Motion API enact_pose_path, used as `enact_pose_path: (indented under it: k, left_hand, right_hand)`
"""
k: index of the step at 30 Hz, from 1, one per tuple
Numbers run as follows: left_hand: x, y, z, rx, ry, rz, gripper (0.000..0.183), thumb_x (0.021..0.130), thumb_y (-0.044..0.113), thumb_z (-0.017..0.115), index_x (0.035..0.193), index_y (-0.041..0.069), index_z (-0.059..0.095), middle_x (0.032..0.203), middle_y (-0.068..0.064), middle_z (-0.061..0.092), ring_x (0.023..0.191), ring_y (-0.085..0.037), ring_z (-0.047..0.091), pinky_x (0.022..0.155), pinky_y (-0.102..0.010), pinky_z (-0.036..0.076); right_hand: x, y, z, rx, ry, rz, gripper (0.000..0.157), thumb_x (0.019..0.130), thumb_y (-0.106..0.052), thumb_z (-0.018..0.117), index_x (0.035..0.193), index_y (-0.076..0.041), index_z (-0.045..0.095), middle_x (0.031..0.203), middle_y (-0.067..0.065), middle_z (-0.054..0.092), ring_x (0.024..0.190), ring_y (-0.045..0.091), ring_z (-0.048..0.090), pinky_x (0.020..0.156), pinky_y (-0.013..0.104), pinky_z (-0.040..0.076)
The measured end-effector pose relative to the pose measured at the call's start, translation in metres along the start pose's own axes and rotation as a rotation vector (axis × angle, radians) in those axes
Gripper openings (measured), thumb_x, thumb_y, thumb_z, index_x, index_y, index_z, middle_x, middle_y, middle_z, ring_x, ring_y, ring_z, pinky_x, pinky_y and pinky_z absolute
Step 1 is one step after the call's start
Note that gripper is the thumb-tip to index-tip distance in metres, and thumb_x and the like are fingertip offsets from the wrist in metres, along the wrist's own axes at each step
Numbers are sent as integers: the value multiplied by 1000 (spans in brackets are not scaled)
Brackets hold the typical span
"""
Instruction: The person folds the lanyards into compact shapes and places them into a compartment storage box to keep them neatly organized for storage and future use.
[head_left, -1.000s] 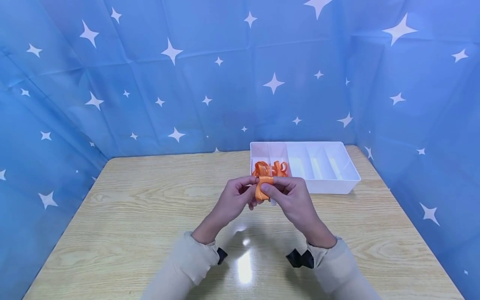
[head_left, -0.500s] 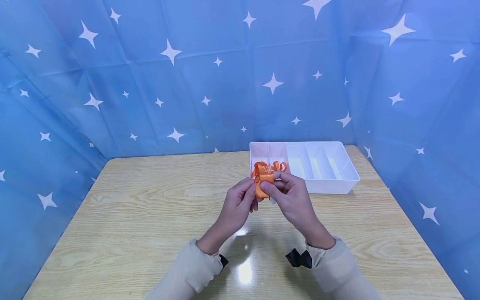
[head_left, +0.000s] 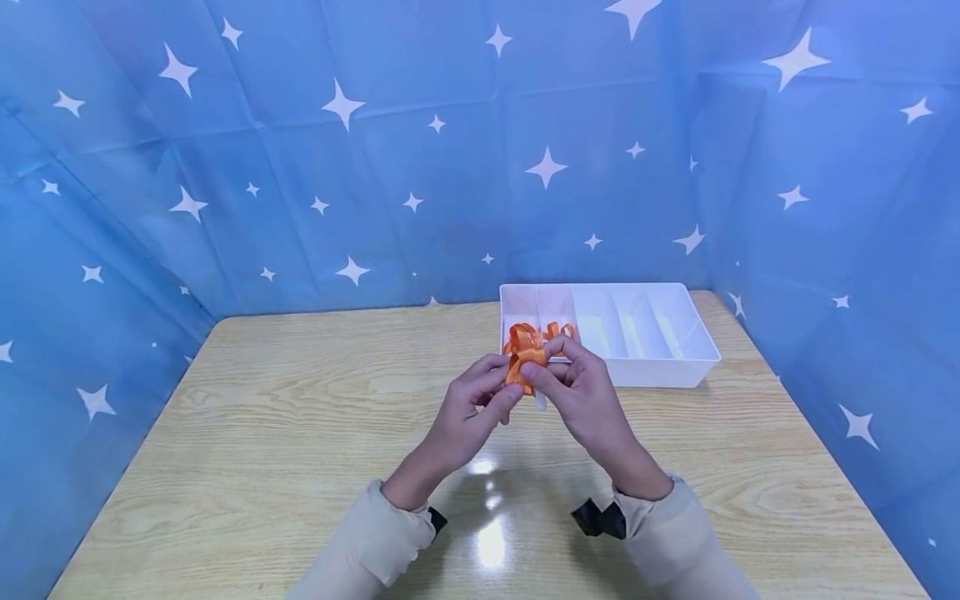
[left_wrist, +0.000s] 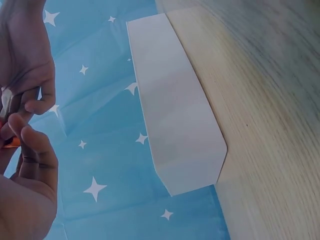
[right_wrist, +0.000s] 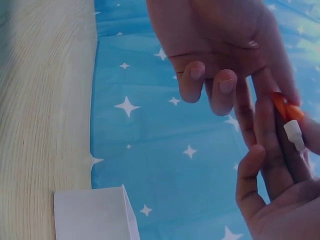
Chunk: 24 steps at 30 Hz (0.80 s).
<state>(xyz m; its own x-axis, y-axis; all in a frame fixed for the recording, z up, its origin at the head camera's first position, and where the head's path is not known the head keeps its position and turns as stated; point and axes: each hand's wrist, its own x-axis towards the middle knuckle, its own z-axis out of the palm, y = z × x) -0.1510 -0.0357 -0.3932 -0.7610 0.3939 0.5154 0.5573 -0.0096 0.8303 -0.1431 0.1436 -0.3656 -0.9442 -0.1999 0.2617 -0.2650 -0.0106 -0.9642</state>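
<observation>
Between both hands, in front of the white tray in the head view, is a looped orange ribbon [head_left: 529, 360]. My left hand [head_left: 467, 410] holds its lower left part between thumb and fingers. On the other side my right hand [head_left: 588, 402] pinches the ribbon with thumb and index finger. A small white piece [right_wrist: 293, 133] sticks out below the orange in the right wrist view; its kind is unclear. Fingers cover much of the ribbon, and the left wrist view catches only a sliver of orange [left_wrist: 11, 143].
Behind the hands stands a white divided tray [head_left: 663, 372] at the table's back right. Its left compartments hold more orange ribbon loops [head_left: 522, 333], partly hidden by the hands. A wooden table [head_left: 300, 433] meets a blue star-patterned curtain [head_left: 420, 167] at the back and sides.
The left thumb and fingers have shifted on the ribbon, the thumb now lower along its bottom edge. My right index finger has risen slightly. The ribbon's loop has tilted; the tray stays put.
</observation>
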Motion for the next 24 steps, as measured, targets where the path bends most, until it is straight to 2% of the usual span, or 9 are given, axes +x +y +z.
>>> enact_pose_path:
  k: [3, 7, 11, 15, 19, 21, 24]
  left_hand:
    - [1, -1, -1, 19, 20, 12, 12, 98, 4, 62, 104, -1, 71, 111, -11, 60, 63, -13, 53, 53, -26, 49]
    - [4, -1, -1, 60, 75, 40, 14, 91, -1, 70, 104, -2, 74, 111, -10, 62, 60, -12, 52, 51, -24, 48]
    - [5, -1, -1, 98, 112, 65, 15, 88, 2, 74, 102, -1, 75, 111, -11, 64, 57, -11, 52, 49, -24, 48]
    - [6, -2, -1, 162, 149, 91, 21, 84, 4, 78, 104, -2, 76, 111, -11, 66, 56, -10, 53, 49, -23, 49]
    - [6, -2, -1, 232, 179, 108, 29, 83, 4, 80, 111, -2, 75, 112, -10, 67, 56, -9, 53, 49, -22, 49]
    - [6, -2, -1, 242, 188, 107, 29, 83, 4, 80, 111, -2, 75, 113, -10, 68, 56, -9, 53, 50, -21, 49]
    - [7, -1, -1, 243, 203, 111, 25, 83, 1, 79, 108, -2, 76, 114, -10, 69, 56, -8, 50, 50, -20, 47]
  right_hand:
    - [0, -1, -1, 3, -16, 44, 14, 101, -12, 60, 102, 1, 55, 74, 1, 70, 56, 11, 45, 51, 27, 32]
    - [-1, -2, 1, 12, -60, 70, 18, 103, -16, 56, 105, 2, 53, 86, 3, 75, 77, 14, 63, 68, 26, 44]
    - [-1, -1, 3, 13, -99, 61, 21, 106, -18, 49, 105, 3, 51, 89, 8, 73, 90, 18, 65, 83, 30, 47]
    - [-2, -2, 5, 18, -115, 80, 28, 109, -25, 41, 112, 2, 47, 108, 13, 65, 107, 24, 59, 97, 38, 43]
    - [-2, -4, 5, 67, -125, 140, 43, 109, -35, 34, 134, 0, 39, 139, 16, 46, 130, 33, 48, 112, 53, 28]
    - [-2, -6, 5, 101, -133, 157, 48, 109, -38, 32, 145, -4, 32, 146, 17, 39, 133, 38, 45, 114, 56, 21]
    - [-2, -8, 4, 134, -144, 166, 52, 109, -39, 30, 154, -12, 23, 151, 16, 35, 133, 39, 45, 115, 59, 16]
